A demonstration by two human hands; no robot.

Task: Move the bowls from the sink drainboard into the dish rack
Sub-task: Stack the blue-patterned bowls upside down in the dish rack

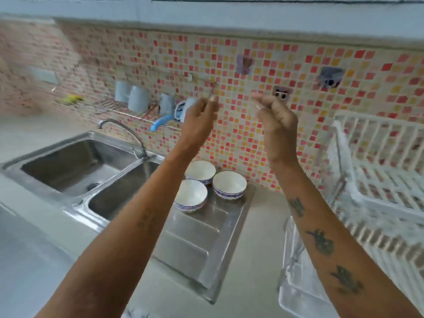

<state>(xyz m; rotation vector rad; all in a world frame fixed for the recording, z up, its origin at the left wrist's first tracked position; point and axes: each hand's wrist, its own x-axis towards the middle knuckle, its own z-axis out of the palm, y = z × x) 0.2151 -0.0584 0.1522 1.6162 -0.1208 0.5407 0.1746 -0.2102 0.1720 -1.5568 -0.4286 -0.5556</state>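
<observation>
Above three bowls [229, 184] on the drainboard [202, 244], both hands [199, 121] apart, empty.

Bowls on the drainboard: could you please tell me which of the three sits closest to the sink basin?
The front-left bowl; it stands beside the basin, while the other two sit farther back and right.

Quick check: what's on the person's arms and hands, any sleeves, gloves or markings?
Both forearms are bare: no sleeves or gloves in view. The right forearm carries several dark tattoos; the left forearm shows a fainter one. Left hand and right hand look bare; the blur hides finer detail such as rings.
</observation>
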